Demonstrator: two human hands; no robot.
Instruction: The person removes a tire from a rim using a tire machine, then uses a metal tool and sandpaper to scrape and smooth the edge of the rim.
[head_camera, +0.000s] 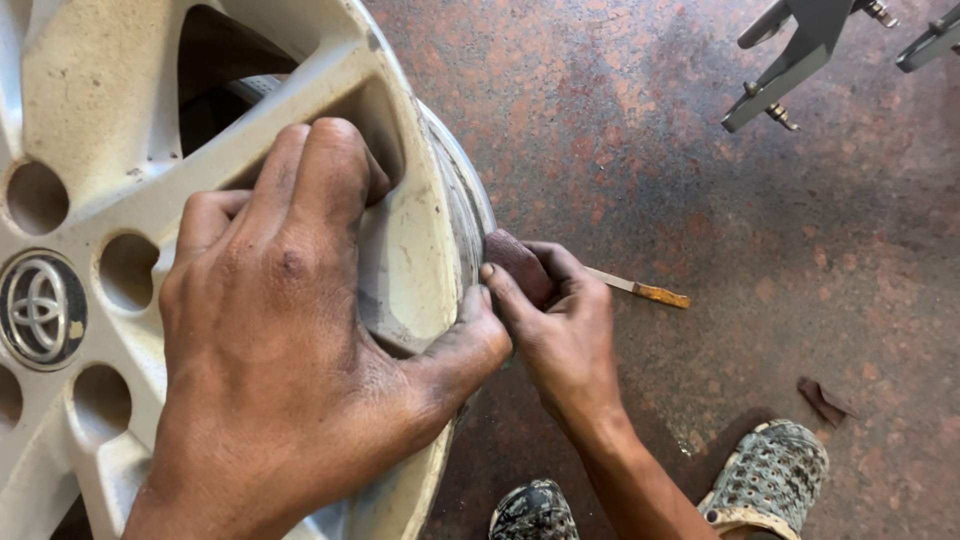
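Note:
A silver alloy wheel rim (90, 110) fills the left half of the head view, its spokes dusty and its round centre cap at the left edge. My left hand (290, 330) lies flat over a spoke, fingers curled into an opening, thumb resting on the rim's outer edge. My right hand (560, 320) presses a folded piece of brownish sandpaper (515, 262) against that outer edge, just right of the left thumb.
The floor is reddish speckled stone. A thin flat tool with an orange-brown tip (640, 290) lies just beyond my right hand. A scrap of sandpaper (822, 400) lies lower right. Two sandalled feet (765, 480) are at the bottom. Grey metal bracket arms (790, 60) reach in at top right.

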